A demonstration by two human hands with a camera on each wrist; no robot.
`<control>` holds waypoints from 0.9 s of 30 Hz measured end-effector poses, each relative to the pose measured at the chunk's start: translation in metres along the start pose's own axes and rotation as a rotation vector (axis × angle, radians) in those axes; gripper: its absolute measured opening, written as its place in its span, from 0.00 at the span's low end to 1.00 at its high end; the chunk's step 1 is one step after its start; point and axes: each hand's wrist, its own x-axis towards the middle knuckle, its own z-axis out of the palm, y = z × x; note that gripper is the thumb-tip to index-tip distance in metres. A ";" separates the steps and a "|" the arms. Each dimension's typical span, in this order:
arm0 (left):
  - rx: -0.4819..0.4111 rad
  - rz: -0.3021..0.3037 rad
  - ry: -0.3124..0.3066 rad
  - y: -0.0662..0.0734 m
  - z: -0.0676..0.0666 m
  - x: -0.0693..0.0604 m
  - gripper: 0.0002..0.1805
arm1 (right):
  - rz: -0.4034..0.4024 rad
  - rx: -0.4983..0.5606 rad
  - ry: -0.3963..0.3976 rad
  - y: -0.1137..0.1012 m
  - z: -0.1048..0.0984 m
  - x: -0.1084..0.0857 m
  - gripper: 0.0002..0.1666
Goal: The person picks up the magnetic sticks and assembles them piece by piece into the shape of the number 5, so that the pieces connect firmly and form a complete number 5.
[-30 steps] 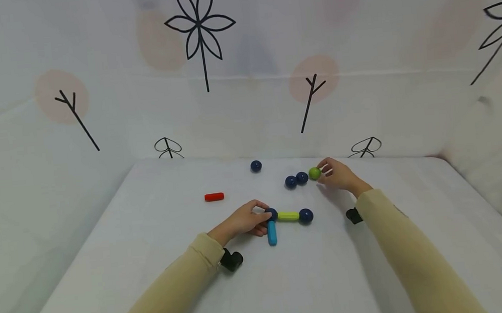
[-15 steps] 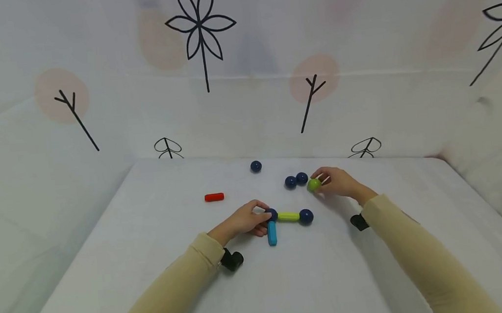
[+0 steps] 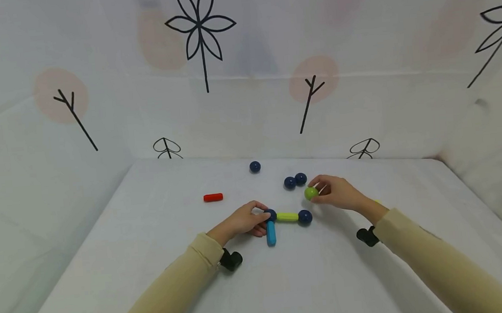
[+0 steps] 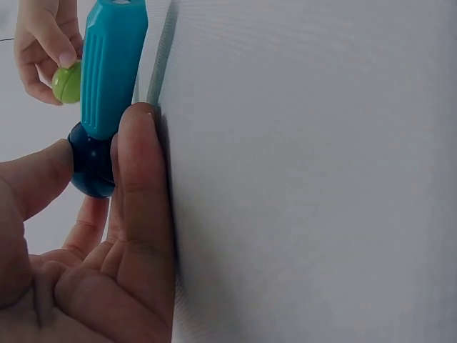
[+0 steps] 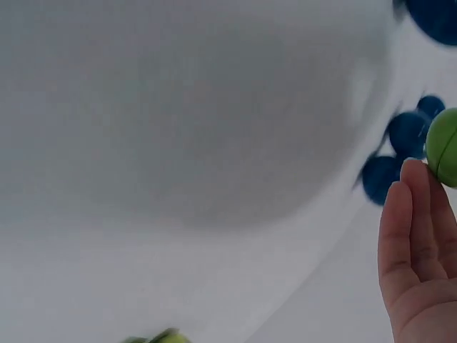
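Note:
My left hand (image 3: 244, 220) pinches a dark blue ball (image 4: 91, 161) between thumb and fingers. From that ball a light blue stick (image 3: 271, 233) points toward me, and a yellow-green stick (image 3: 287, 217) runs right to a second dark blue ball (image 3: 305, 217). In my right hand (image 3: 335, 192) a green ball (image 3: 311, 193) is held by the fingertips, above and behind the second blue ball and apart from it. The right wrist view shows the green ball (image 5: 444, 146) at its right edge, partly cut off.
Two dark blue balls (image 3: 295, 180) sit together behind the green ball. One more blue ball (image 3: 255, 166) lies near the back edge. A red stick (image 3: 213, 198) rests at the left. Something yellow (image 3: 377, 201) shows slightly behind my right wrist.
My right hand has pulled the green ball away from the pair of blue balls, toward me and slightly left. The left hand has stayed on the joined pieces.

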 end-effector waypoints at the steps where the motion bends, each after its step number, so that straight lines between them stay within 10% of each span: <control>1: 0.001 0.001 0.000 0.000 0.000 0.000 0.19 | -0.007 0.006 -0.001 -0.003 0.002 -0.003 0.21; 27: -0.017 -0.003 -0.008 0.000 0.000 -0.001 0.19 | -0.244 0.209 -0.187 -0.046 0.061 -0.054 0.18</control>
